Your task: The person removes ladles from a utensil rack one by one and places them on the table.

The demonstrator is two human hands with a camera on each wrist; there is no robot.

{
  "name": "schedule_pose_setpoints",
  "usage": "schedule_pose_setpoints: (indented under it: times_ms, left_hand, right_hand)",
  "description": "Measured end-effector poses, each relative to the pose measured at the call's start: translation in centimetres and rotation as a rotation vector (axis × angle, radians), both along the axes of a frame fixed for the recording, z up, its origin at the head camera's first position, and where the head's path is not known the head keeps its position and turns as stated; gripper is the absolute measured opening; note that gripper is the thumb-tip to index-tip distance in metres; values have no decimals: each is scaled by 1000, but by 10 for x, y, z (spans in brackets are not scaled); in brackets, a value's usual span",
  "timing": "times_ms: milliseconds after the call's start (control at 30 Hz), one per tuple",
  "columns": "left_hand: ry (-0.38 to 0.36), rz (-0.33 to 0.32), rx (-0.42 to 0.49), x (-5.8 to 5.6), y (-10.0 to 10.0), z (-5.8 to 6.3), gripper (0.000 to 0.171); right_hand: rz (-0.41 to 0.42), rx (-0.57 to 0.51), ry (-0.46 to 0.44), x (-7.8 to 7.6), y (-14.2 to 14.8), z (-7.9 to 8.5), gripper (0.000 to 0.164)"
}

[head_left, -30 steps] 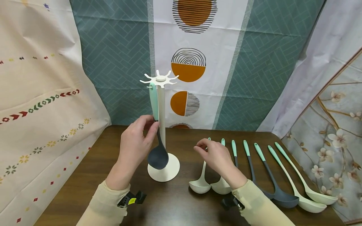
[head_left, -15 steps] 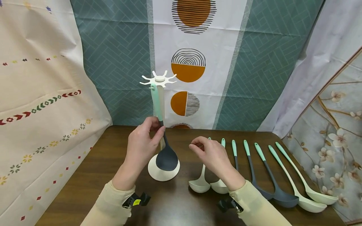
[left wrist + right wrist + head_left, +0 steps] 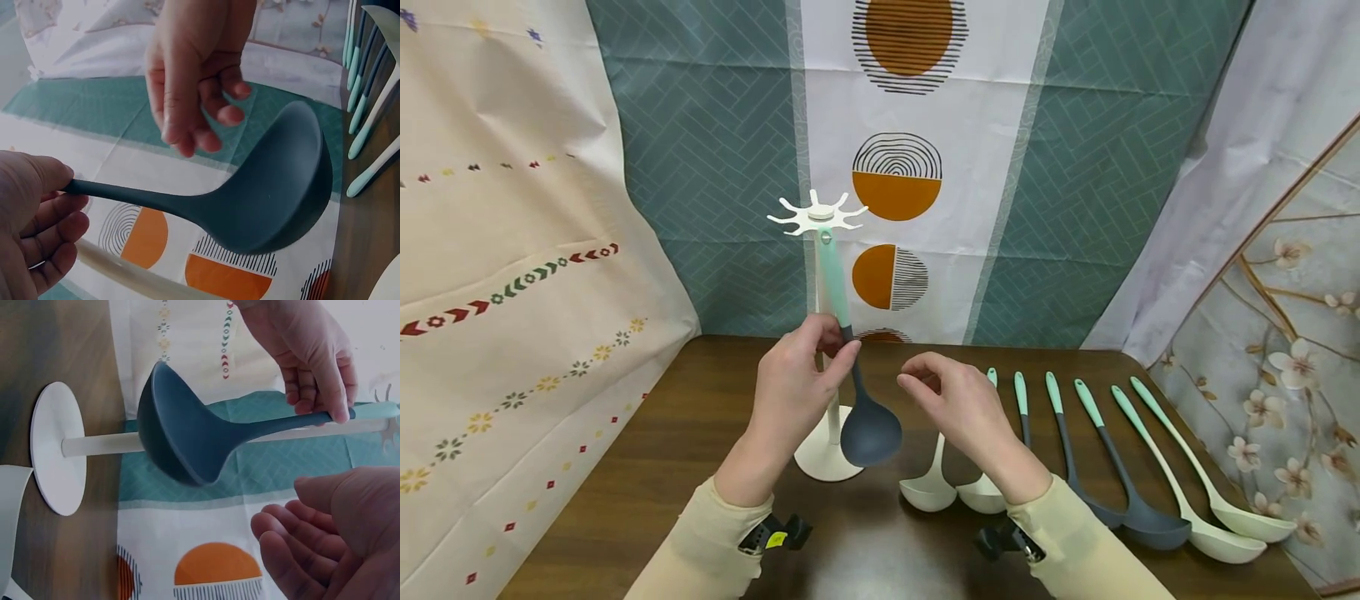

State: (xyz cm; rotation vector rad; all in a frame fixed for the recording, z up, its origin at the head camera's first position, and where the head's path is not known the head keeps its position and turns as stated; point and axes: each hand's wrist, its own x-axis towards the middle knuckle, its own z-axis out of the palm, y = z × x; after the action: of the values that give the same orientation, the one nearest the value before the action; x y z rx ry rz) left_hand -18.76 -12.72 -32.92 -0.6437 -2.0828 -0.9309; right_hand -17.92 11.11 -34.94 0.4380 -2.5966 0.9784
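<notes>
My left hand (image 3: 796, 387) pinches a dark grey ladle (image 3: 871, 433) between thumb and fingers, just below its mint-green handle (image 3: 834, 279). The bowl hangs down and tilts slightly right, in front of a white stand (image 3: 818, 461). In the head view the handle's holed tip overlaps the front edge of the spoked hook top (image 3: 817, 218). To the right, my right hand (image 3: 966, 404) holds nothing, its fingers loosely bent. The left wrist view shows the ladle bowl (image 3: 269, 194) close to the right hand (image 3: 200, 75); thumb and fingers are apart from it.
Several more ladles lie in a row on the brown table (image 3: 692, 467), including a small white one (image 3: 929, 492), a grey one (image 3: 1153, 527) and a white one (image 3: 1228, 546) at the right. Patterned cloths hang behind the table (image 3: 715, 167) and along both sides.
My left hand has carried the ladle to the right, its handle tip passing from left of the stand's post to its front. My right hand has shifted slightly left.
</notes>
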Motion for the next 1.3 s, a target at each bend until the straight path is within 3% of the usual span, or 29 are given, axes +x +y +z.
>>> schedule_pose_setpoints:
  times_ms: [300,667,1300]
  left_hand:
    - [15,5,4,1,5,1,27]
    - [-2,12,-1,3,8,4,27]
    - [-1,36,-31,8,9,7,23]
  right_hand:
    - [113,-66,28,-2,-12,8,20]
    - [175,-145,5,-7,-29,10,23]
    - [180,-176,63,-6,-39,5,14]
